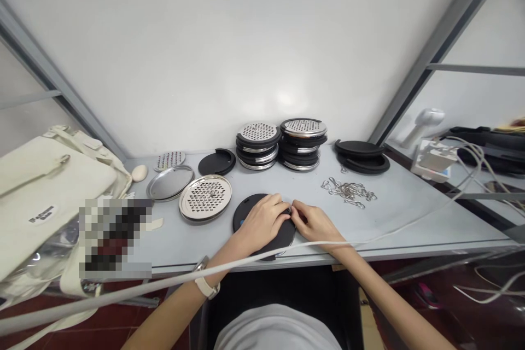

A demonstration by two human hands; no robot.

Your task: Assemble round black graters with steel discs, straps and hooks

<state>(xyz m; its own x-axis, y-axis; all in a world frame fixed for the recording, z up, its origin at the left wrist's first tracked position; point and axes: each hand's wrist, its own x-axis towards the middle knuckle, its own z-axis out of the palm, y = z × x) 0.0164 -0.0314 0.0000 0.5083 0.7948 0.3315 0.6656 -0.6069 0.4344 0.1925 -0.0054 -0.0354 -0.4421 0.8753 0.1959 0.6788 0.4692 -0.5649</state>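
Note:
Near the table's front edge lies a round black disc, with a bit of shiny metal at its lower rim. My left hand rests over the disc, its fingers bent together at the right rim. Close beside it, my right hand pinches at the same rim, thumb against index finger; what is between the fingertips is too small to make out. Left of the disc sits a round silver grater plate with rows of holes. A loose pile of small metal clips lies to the right.
Two stacks of black-rimmed grater discs stand by the wall, with black holders to their right. A white cable crosses in front of my forearms. A cream bag is at the left.

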